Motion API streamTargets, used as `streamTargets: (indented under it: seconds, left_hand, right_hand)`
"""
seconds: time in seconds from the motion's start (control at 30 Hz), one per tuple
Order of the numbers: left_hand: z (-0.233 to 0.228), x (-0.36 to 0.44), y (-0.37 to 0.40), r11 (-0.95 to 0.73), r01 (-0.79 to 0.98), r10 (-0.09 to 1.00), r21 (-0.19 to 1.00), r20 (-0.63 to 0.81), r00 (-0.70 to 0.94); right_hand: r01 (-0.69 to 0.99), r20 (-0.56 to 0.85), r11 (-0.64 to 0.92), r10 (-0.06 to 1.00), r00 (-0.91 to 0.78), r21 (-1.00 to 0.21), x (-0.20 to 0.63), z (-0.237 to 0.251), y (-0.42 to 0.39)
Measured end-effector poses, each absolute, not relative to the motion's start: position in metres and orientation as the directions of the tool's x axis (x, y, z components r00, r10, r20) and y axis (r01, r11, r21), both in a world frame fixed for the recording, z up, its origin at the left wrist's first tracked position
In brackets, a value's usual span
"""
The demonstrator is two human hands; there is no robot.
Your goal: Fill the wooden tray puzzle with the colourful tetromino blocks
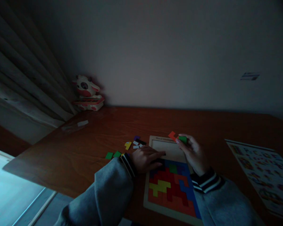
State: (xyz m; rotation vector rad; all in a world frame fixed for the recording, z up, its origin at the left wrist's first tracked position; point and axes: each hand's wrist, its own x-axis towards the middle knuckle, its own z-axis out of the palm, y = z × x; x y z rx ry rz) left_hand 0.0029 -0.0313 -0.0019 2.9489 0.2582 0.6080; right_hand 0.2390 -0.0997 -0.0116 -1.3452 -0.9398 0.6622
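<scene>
Puzzle board (176, 208): lies at the near edge of the bench (89, 150); near part filled with coloured pieces, far part bare wood.
Left hand (145, 158): rests palm down on the board's left edge, fingers flat and extended, grasping nothing.
Right hand (194, 152): raised over the board's far right part, fingers pinched on a green piece (182, 139).
Red piece (172, 135): just beside the green one at the board's far edge; whether the fingers touch it I cannot tell.
Loose pieces (128, 145): scattered left of the board.
Picture sheet (264, 171): toward the right edge.
Toy figure (87, 92): far left corner, by the curtain.
Risk: dim light may hide colours and gaps, so the green piece could be misfitted; a sleeve might sweep loose pieces off.
</scene>
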Motion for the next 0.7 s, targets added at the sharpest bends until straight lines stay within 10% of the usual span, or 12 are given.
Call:
streamTargets:
  seconds: [0.4,0.7]
  left_hand:
    - [0.001,0.002,-0.032,-0.957,0.231,0.287,0.177,0.439,0.852]
    - [-0.011,-0.020,0.005,-0.748,0.660,0.644,0.068,0.312,0.698]
  right_hand:
    - [0.147,0.190,0.133,0.845,0.500,-0.980,0.239,-0.009,-0.100]
    - [0.142,0.192,0.138,0.839,0.509,-0.980,0.238,-0.009,-0.100]
